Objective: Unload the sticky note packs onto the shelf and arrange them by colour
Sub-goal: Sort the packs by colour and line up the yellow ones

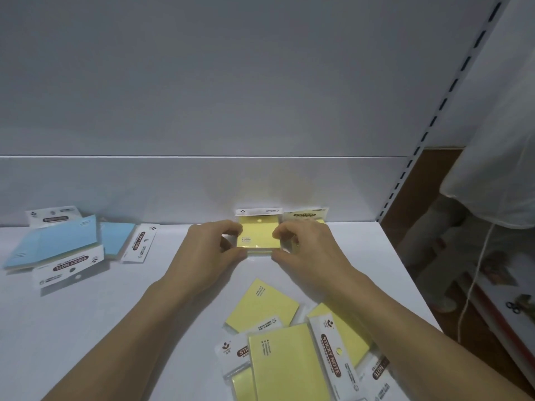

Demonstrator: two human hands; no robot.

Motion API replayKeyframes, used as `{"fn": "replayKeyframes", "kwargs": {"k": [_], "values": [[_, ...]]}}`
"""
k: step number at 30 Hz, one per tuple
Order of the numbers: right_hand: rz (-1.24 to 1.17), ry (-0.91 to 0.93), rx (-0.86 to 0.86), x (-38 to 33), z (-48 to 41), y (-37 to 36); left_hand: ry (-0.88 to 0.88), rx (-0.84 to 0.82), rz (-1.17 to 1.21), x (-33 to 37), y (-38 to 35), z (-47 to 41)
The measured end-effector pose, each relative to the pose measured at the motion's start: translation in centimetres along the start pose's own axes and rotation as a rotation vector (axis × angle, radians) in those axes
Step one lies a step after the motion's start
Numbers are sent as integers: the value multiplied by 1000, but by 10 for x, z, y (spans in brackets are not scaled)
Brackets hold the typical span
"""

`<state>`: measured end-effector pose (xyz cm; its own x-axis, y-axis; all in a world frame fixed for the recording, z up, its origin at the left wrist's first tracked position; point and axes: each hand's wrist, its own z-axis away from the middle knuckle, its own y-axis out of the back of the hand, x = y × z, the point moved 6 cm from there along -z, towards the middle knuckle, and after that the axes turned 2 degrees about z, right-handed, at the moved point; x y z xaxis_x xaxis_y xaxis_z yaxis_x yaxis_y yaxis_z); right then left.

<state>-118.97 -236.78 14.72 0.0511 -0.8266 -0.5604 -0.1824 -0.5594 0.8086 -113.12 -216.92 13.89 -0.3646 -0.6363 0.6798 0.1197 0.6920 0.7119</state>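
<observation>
Two hands are engaged on one square yellow sticky-note pack (258, 237), film-wrapped with a white header card, which lies flat on the white shelf board (115, 328) close against the grey back panel (202, 96). The pack's left edge is pinched by the curled thumb and fingers of the left hand (211, 250); its right edge is gripped likewise by the right hand (304, 247). A second yellow pack (307, 217) is seen just beside it, partly hidden by the right hand. The step in hand is judged to be squaring this pack into a yellow row at the back. Several loose yellow packs (285, 342) are heaped at mixed angles near the front edge, overlapping one another; blue packs (58, 244) are piled untidily at the far left, well apart from the yellow. The wrappers appear glossy and slippery, the pads flat, stiff and sharp-cornered, the shelf smooth and matt. Next, release is called for once the edges are aligned, then a pick from the front heap. A slotted upright (428, 125) is noted at the right.
</observation>
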Motion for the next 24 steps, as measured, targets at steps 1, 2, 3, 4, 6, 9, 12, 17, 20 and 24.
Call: {"fn": "replayKeyframes", "kwargs": {"k": [1,2,3,4,6,9,12,17,20,24], "values": [[-6,-4,-38,1,-1,1,-3,7,-12,0,0,1],[-22,-5,-77,2,-2,4,-3,9,-26,0,0,1],[-38,2,-109,2,-3,7,-4,9,-38,1,0,2],[-46,19,-126,1,-5,11,-3,3,-46,3,1,3],[-34,50,-129,0,-6,22,-2,-25,-60,6,3,4],[1,75,-186,-3,1,37,54,-41,-74,9,18,7],[56,113,-303,-6,21,42,185,-192,-55,8,30,15],[85,111,-438,-7,59,32,195,-463,-76,21,14,48],[83,80,-450,-7,67,21,153,-415,-85,24,13,52],[3,-1,-406,-4,66,12,166,-502,112,27,7,59]]}}
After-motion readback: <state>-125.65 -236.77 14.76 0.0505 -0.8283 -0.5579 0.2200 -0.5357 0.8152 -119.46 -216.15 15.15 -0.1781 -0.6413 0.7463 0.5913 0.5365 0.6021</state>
